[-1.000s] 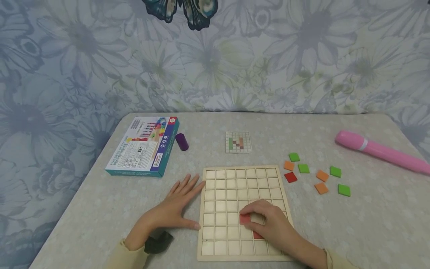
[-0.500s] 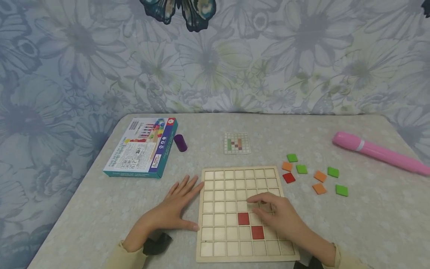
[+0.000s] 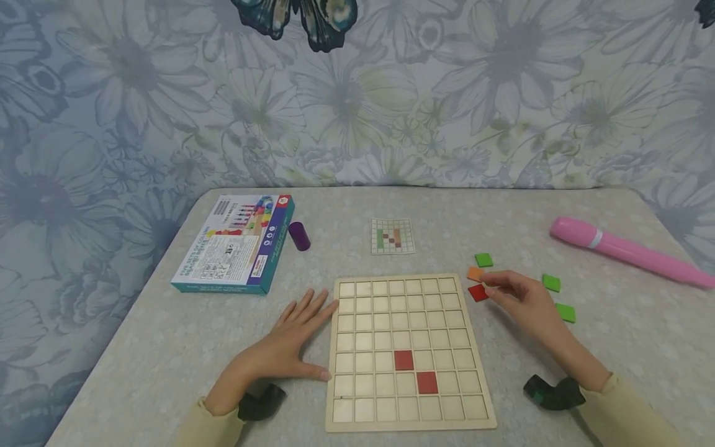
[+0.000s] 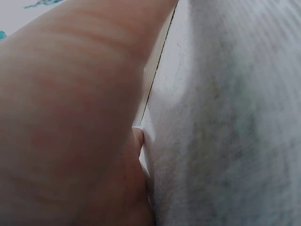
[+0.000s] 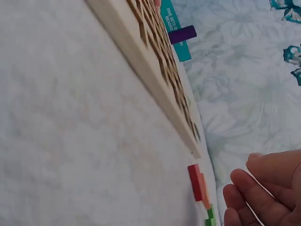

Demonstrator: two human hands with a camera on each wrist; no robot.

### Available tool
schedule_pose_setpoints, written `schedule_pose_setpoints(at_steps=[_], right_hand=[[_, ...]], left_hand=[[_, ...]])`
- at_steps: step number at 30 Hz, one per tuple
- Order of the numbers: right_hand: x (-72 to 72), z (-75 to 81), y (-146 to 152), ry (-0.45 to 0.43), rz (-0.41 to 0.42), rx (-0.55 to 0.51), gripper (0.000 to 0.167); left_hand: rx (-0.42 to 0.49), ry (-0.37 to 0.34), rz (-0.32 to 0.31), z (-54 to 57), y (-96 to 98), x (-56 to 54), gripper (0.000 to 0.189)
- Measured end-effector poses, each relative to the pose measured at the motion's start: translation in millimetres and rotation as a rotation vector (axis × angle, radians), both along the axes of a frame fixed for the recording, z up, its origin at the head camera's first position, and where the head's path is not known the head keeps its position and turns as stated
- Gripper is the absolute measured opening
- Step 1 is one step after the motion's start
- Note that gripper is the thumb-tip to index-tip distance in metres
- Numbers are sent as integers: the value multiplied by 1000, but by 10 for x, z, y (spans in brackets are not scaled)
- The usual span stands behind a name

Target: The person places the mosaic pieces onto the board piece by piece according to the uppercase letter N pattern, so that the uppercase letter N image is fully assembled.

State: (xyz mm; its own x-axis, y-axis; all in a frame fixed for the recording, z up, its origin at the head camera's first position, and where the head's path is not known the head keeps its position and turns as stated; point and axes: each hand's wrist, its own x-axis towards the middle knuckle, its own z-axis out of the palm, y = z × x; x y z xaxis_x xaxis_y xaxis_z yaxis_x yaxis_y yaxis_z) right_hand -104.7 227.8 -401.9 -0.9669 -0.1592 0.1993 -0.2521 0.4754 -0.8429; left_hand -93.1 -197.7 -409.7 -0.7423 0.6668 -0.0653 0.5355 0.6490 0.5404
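Observation:
My left hand (image 3: 285, 347) lies flat with fingers spread, its fingertips and thumb at the left edge of a wooden grid board (image 3: 410, 426). Two red square tiles sit in the board's cells, one tile (image 3: 403, 360) diagonally up and left of the other tile (image 3: 427, 382). Right of the board, my right hand (image 3: 527, 304) reaches over loose tiles, thumb and index fingertips right at a red tile (image 3: 478, 293). In the right wrist view that red tile (image 5: 194, 182) lies on the table, apart from the loosely bent fingers (image 5: 258, 197). Some tiles are hidden under the hand.
An orange tile (image 3: 475, 274) and green tiles (image 3: 483, 259) lie around the right hand. Behind the board is a small pattern card (image 3: 393, 236). A box (image 3: 234, 245) and purple cylinder (image 3: 299, 236) stand at the left, a pink wand-like object (image 3: 631, 251) at the right.
My right hand has left the red tile in the board cell and moved up and right to the loose red tile. The left hand stays in place.

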Motion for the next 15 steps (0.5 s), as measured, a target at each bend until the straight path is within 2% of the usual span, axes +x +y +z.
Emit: schedule_pose_setpoints(at_steps=[5, 11, 15], right_hand=[[-65, -94, 38, -21, 33, 27, 25], [-50, -134, 41, 25, 29, 194, 32], [-64, -161, 23, 68, 52, 246, 37]], left_hand=[[8, -1, -12, -11, 9, 3, 110], [3, -9, -12, 1, 16, 12, 110], [6, -1, -7, 22, 1, 14, 110]])
